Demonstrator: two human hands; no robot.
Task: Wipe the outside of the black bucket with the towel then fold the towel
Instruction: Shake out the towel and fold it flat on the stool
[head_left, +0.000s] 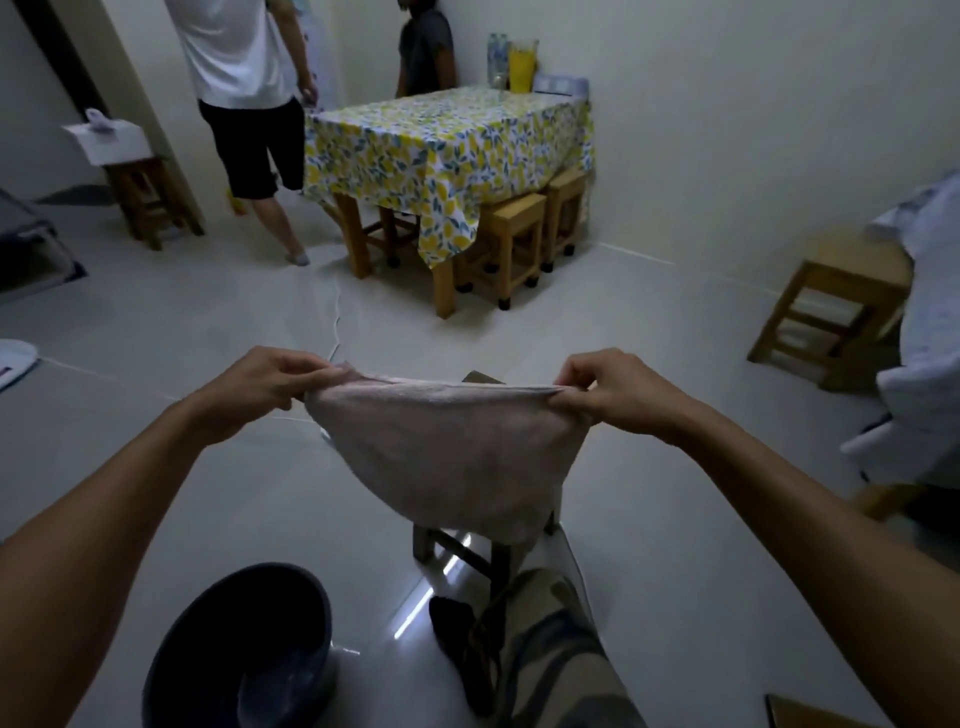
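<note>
Both grips pinch towel (447, 457) corners | bucket (244, 654) cropped | stool (467, 551) half hidden

The room was dim and greyish. Bright streaks of glare lay on the glossy floor (431, 597). Wide-angle distortion bent the edges, and the stool (831, 312) at right was motion-blurred.

I hold the towel (447, 457) stretched between my left hand (260, 389) and right hand (618, 392), above a stool (467, 551). The bucket (244, 649) sits on the floor (182, 322) at lower left, beside my leg (545, 660). The counter (447, 140) stands far ahead, stools tucked beneath.
</note>
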